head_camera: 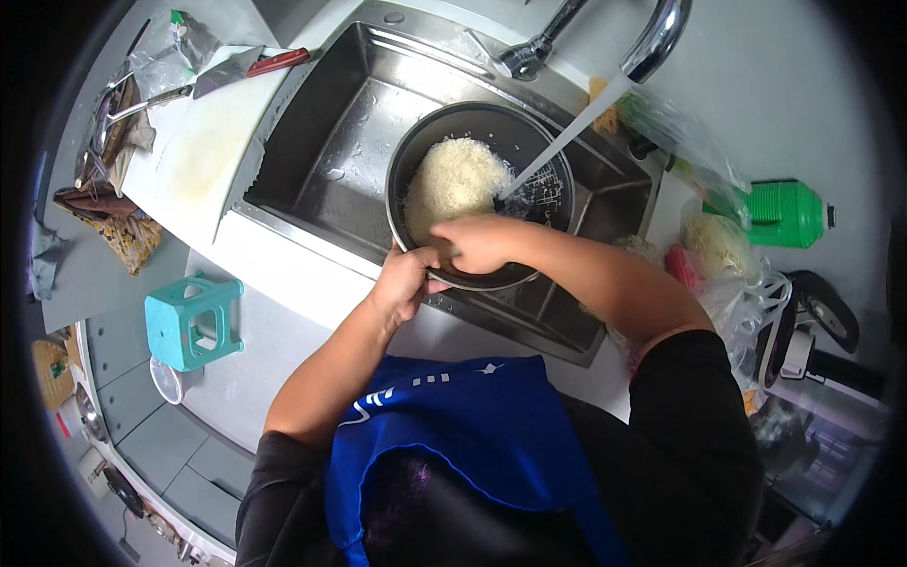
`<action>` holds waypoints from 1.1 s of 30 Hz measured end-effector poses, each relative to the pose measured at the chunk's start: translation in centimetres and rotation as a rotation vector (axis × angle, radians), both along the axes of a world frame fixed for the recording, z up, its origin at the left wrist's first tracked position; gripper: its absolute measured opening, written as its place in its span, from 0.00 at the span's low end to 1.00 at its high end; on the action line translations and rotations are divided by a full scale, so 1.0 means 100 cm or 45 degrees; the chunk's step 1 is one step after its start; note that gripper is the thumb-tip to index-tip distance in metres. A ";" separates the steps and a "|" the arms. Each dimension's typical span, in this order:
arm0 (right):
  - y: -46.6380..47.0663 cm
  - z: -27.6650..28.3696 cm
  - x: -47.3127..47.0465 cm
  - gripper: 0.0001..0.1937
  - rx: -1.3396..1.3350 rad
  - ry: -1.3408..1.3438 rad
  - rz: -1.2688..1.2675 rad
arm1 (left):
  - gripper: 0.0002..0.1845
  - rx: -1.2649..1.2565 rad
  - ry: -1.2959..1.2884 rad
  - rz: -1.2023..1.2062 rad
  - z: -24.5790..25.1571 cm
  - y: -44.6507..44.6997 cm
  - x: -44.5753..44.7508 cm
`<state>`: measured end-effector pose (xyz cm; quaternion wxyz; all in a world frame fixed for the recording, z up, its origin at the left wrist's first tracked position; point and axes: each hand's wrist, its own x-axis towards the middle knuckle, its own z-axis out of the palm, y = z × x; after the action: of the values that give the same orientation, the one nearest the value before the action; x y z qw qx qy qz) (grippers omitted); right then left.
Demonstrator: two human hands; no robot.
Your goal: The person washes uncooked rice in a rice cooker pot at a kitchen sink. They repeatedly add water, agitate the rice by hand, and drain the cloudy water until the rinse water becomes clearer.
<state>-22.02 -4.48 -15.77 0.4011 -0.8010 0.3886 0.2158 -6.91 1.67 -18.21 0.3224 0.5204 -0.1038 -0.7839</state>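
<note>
A dark rice-cooker inner pot sits tilted in the stainless steel sink, with a heap of white rice against its left side. My left hand grips the pot's near rim, thumb on top and fingers beneath. Inside the pot, my right hand is at the near edge of the rice, its fingers bent and partly hidden. A stream of water runs from the chrome faucet into the pot, right of the heap. Pale level markings and stray grains show on the inner wall.
Left of the sink, a cleaver with a red handle lies on a white cutting board. To the right are a green bottle and plastic bags of food. A turquoise stool stands on the floor at left.
</note>
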 end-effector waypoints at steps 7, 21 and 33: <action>-0.046 -0.023 -0.023 0.20 -0.813 0.032 -0.010 | 0.23 -0.085 -0.144 -0.021 0.006 0.003 -0.007; -0.033 -0.014 -0.016 0.16 -0.501 0.383 -0.165 | 0.16 -0.004 -0.033 -0.006 0.010 0.001 -0.002; -0.056 -0.032 -0.017 0.15 -0.845 -0.279 0.318 | 0.35 0.066 -0.038 -0.234 0.007 -0.004 0.011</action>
<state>-23.76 -10.05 -18.92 0.1294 -0.9470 0.2914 0.0385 -5.82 1.23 -17.56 0.2338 0.5284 -0.1357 -0.8048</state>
